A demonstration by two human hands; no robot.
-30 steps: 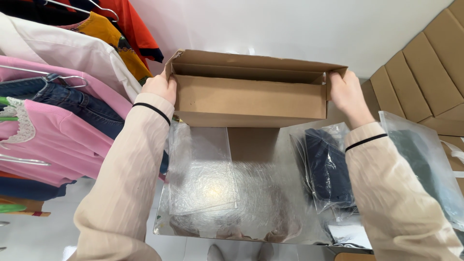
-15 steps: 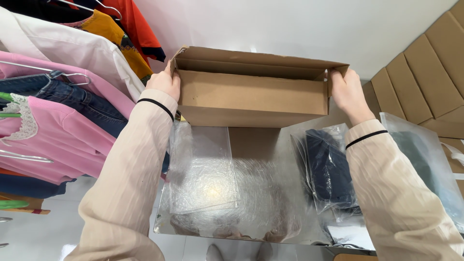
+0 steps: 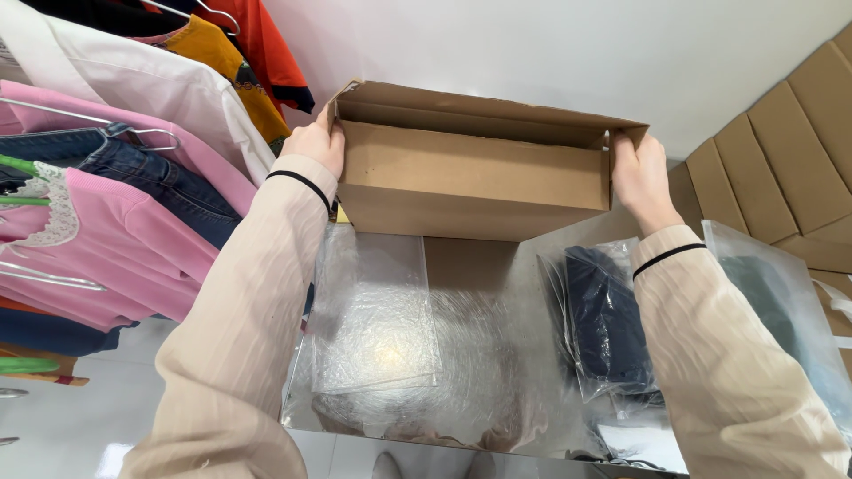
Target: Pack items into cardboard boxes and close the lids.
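At worktop's far edge: cardboard box [image 3: 475, 173] open, empty, grasped by left hand [image 3: 318, 142] and right hand [image 3: 639, 173]. Bagged dark garment [image 3: 608, 319] near right edge, unpacked yet.

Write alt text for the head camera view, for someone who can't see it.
A person's left hand and right hand grip the two ends of an open brown cardboard box above a shiny metal table. On the table lie a clear empty plastic bag and a bagged dark navy garment; clothes on hangers hang at left.

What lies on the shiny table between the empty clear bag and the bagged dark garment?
In the head view, nothing: between the empty clear bag and the bagged dark garment only bare reflective table shows.
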